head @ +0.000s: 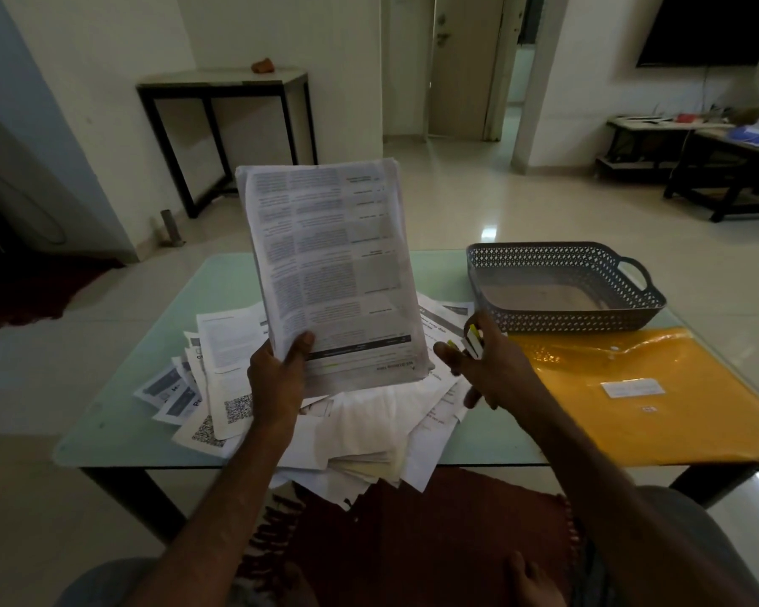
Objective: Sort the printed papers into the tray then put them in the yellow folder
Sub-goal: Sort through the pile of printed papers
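Nearby, gripping an upright stack of printed papers [329,273] by its bottom edge in the left hand [277,374]; pinching small slips [474,343] in the right hand [491,370], over a loose paper pile [369,422]. Farther right, lying flat on the table [119,409]: yellow folder [658,396]; just behind it, grey tray [561,317].

We list: one thick stack of printed papers [329,265], text upside down, held upright in the left hand [279,374]. Loose printed sheets [369,427] lie heaped on the surface beneath. Grey lattice tray [566,319], far right, floor bare. Yellow folder [632,396], flat, closed, just beside the tray's near wall.
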### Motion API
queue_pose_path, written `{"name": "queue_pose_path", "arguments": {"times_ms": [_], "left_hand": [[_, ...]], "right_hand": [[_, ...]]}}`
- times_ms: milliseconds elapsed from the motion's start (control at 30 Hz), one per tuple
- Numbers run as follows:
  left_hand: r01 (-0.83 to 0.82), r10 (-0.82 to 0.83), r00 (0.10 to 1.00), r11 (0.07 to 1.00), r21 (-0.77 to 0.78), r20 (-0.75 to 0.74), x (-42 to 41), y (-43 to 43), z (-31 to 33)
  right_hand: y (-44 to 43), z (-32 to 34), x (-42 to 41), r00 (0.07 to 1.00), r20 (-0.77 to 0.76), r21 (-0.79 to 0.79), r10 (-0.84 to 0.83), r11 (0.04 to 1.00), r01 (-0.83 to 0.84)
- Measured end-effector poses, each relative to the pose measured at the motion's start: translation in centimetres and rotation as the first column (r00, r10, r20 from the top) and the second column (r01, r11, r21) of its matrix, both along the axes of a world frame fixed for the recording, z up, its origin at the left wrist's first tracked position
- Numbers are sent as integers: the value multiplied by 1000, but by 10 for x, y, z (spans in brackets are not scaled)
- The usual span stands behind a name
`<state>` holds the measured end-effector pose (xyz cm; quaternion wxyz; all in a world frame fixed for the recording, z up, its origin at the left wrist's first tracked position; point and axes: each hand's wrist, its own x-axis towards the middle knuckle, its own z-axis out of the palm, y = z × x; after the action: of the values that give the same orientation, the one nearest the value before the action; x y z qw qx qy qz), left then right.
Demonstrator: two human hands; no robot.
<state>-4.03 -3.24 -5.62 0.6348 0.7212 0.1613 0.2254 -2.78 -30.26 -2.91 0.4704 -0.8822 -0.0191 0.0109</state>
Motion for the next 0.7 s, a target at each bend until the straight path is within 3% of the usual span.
{"name": "queue_pose_path", "arguments": {"times_ms": [100,167,233,333,467,700], "left_hand": [[1,-1,1000,1000,8,-2,1,1,-1],[-2,2,1000,1000,19,0,1,1,-1],[-4,4,1000,999,34,10,2,1,-1],[-1,-1,1000,998,61,23,1,0,-1],[13,-14,999,999,50,37,0,-4,-1],[65,-68,995,997,34,73,1,-5,-2]], "right_hand": [[-1,-7,4,1000,5,-153,-11,988,11],[1,-11,5,999,-5,-122,37,992,-38],[3,-17,7,995,56,-165,86,983,-75],[7,-21,4,977,196,-369,79,930,-1],[20,-20,1,982,188,-284,-15,956,69],[26,-18,2,989,145,-174,-20,984,46]]}}
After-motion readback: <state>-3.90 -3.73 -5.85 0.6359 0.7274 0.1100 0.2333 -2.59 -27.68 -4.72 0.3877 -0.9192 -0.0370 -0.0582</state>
